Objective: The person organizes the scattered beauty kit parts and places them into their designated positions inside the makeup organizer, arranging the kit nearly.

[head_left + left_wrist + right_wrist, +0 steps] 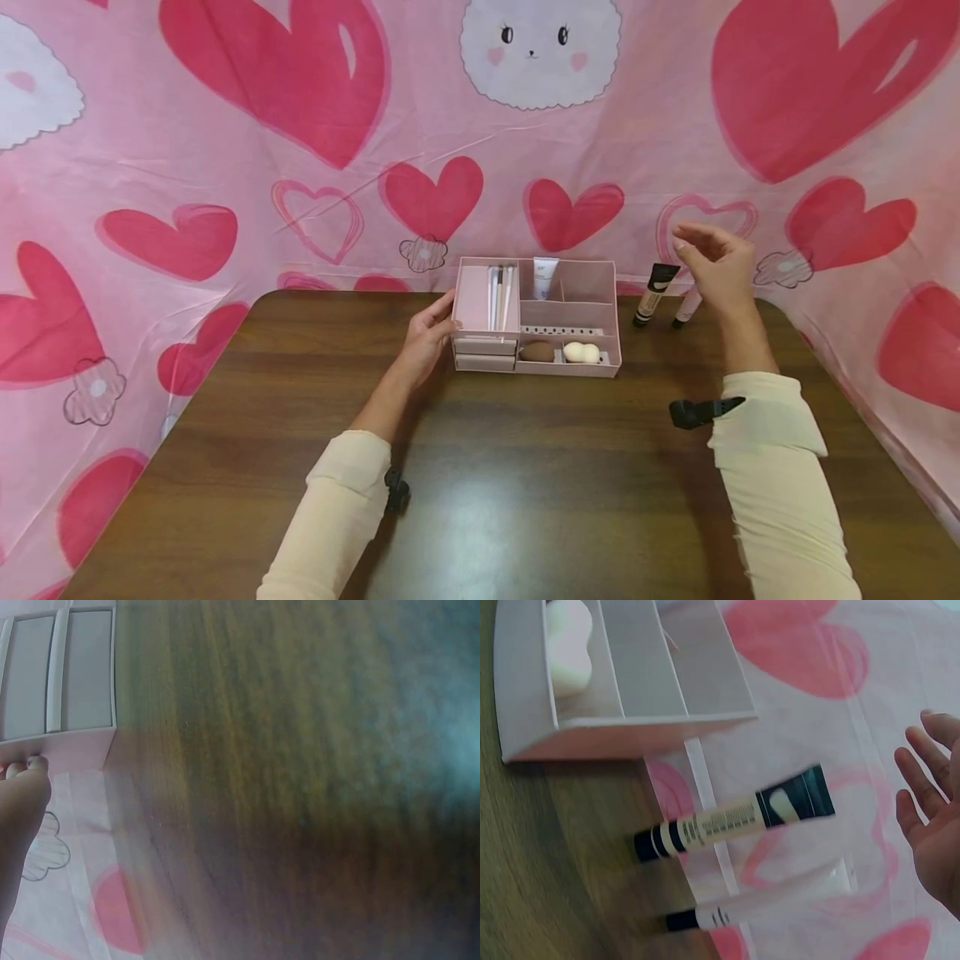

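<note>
A pink desk organizer (588,287) stands on the table near its back edge. My left hand (423,343) touches its left side wall; in the left wrist view the fingertips (36,763) lie against that wall. White and brown sticks, a white squeeze tube (543,279), a brown makeup sponge (537,352) and a cream makeup sponge (581,353) sit in its compartments. My right hand (722,267) is raised, holding nothing, fingers loosely bent. Below it, a beige tube with a black crimped end (727,817) and a pale pink tube (780,900) stand upright on their caps.
The brown wooden table (525,483) stretches toward me in front of the organizer. A pink cloth with red hearts (442,196) hangs close behind the table and along both sides. Two drawers (485,354) face me at the organizer's lower left.
</note>
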Demonstrator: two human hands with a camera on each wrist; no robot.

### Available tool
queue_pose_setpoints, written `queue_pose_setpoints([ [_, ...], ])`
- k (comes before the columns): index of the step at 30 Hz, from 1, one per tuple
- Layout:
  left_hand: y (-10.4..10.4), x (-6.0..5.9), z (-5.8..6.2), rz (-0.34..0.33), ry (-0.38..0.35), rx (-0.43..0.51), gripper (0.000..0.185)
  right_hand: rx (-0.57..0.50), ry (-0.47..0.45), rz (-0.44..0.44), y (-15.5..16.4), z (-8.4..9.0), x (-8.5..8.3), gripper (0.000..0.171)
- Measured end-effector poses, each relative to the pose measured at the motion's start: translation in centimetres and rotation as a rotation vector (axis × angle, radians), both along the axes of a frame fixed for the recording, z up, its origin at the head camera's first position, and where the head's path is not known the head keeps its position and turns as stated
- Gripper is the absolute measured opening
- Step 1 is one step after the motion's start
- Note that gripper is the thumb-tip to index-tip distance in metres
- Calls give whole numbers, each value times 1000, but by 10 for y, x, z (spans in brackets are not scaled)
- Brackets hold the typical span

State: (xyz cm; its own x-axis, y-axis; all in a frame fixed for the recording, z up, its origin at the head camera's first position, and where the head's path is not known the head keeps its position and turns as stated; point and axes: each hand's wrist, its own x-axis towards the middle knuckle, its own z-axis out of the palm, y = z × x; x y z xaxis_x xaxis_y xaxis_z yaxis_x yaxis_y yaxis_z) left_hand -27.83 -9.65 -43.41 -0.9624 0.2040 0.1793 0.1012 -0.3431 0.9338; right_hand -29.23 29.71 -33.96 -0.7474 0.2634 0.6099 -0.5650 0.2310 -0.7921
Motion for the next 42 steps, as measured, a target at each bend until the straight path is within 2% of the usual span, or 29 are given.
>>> queue_pose_setpoints([
  [3,1,-1,0,-3,-5,-4,68,-67,36,-7,8,0,8,22],
  [8,1,0,0,0,-6,-8,68,-119,72,-28,18,0,19,23],
  [12,0,-1,0,2,-7,-10,67,-103,23,-96,29,-7,20,23],
  [15,0,-1,-1,3,-4,-8,67,-118,-26,-110,37,-11,19,27],
  [21,0,-1,0,9,-12,-7,67,-300,-83,-9,48,-23,17,43],
  [28,1,-2,-1,10,-16,1,67,-418,-253,118,62,-39,15,44],
  [34,-1,-3,-1,-4,-11,-7,66,-420,-361,200,76,-52,4,39],
  [39,0,-2,0,-6,-19,3,67,-427,-400,265,79,-57,-4,33],
  [42,0,-1,0,-4,-22,10,67,-415,-391,287,77,-59,-8,30],
])
